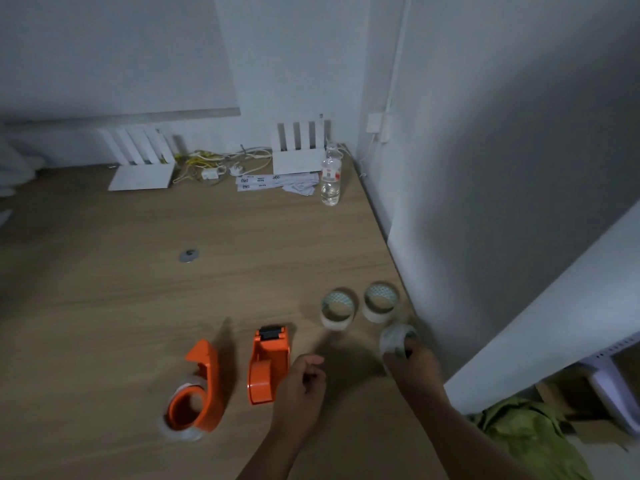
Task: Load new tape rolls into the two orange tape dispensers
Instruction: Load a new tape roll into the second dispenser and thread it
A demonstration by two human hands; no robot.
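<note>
Orange dispensers side by side on wooden table: left dispenser tipped on its side, roll apparently fitted; right dispenser lying flat, cutter end pointing away. Two tape rolls standing just beyond, near table's right edge. Right hand closed in a grip around third tape roll, blurred. Left hand loosely curled, holding nothing, just beside right dispenser.
</note>
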